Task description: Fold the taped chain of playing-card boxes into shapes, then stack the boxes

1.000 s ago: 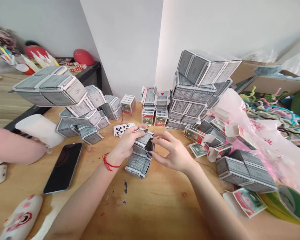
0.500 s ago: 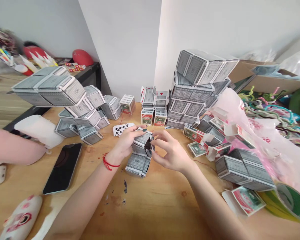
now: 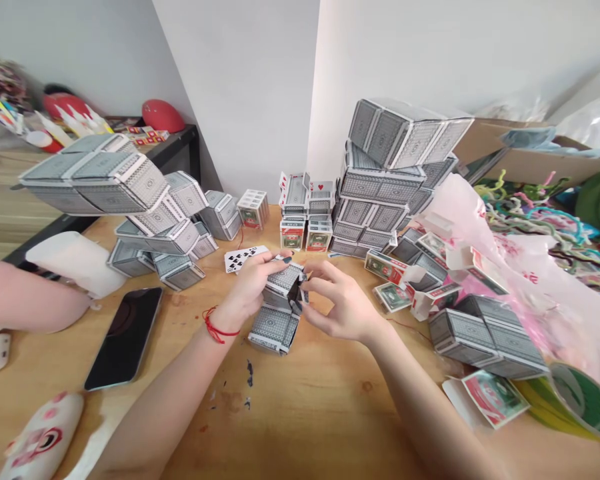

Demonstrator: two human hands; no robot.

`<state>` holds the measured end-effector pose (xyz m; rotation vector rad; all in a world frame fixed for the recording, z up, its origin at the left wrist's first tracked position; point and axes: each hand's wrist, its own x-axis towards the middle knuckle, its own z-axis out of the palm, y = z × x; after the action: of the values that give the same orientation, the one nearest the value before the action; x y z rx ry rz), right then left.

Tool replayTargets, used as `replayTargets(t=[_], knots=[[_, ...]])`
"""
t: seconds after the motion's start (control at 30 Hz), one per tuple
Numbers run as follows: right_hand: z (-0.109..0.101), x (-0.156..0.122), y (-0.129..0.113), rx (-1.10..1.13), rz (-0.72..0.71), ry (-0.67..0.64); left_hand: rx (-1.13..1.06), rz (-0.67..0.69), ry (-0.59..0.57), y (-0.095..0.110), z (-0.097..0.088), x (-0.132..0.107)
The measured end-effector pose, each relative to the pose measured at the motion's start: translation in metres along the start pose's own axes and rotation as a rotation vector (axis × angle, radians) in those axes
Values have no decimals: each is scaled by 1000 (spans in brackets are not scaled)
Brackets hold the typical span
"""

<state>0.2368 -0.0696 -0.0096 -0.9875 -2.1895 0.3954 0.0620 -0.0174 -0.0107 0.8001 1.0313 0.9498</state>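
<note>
At the middle of the table I hold a box built from playing cards [image 3: 283, 279], patterned backs outward, with a dark opening on its right side. My left hand [image 3: 253, 283], a red string on its wrist, grips the box from the left, thumb on top. The fingers of my right hand [image 3: 337, 300] are bent and pinch at the open right edge. Directly below and in front is another card box [image 3: 274, 328], seemingly touching the held one. Loose playing cards [image 3: 243, 259] lie face up behind my left hand.
Stacked card boxes rise as a left tower [image 3: 155, 217] and a right tower [image 3: 375, 187]. A phone [image 3: 124, 339] lies left; a joined card block [image 3: 485, 337], open card packs [image 3: 393, 297] and a tape roll [image 3: 550, 407] lie right. Card packs [image 3: 305, 233] stand at the back.
The view has shifted very slightly. Both hands stay at the card box, with almost no visible movement of the fingers.
</note>
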Motion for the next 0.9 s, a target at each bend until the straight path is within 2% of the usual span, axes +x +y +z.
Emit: replayTargets(t=[0.2,0.4,0.9], knots=[[3,-2,5,31,-10,76,29,63,30,0,-5,3],[4,-2,7,44,-4,83,11,53,29,1,-6,4],[1,0,5,80,-73,26,-7,29,-6,-2,-8,8]])
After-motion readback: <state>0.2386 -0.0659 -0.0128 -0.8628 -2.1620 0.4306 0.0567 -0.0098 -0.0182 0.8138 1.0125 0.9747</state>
